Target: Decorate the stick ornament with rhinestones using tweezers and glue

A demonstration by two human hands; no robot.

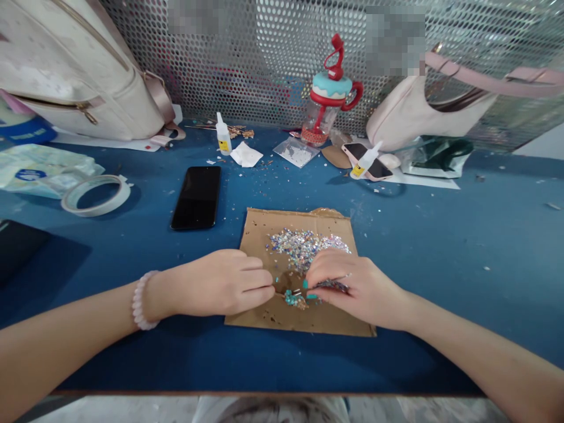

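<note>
My left hand [233, 283], with a pale beaded bracelet at its wrist, is closed around a thin stick. At the stick's end is a small ornament [294, 298] crusted with teal and clear stones, just above the cardboard [259, 314]. My right hand [356, 288], with teal nails, pinches dark, sparkly tweezers [331, 285]. Their two thin metal tips reach toward the ornament; whether they touch it I cannot tell. Behind both hands lies a loose spread of tiny, shiny rhinestones [299, 245] on the cardboard, partly covered by my right hand.
A black phone [196, 197] and a tape roll [97, 197] lie to the left. Farther back are a glue bottle [223, 136], a second glue bottle [366, 161] over another phone, a red-handled cup [324, 100], a backpack [83, 70] and a handbag [409, 114].
</note>
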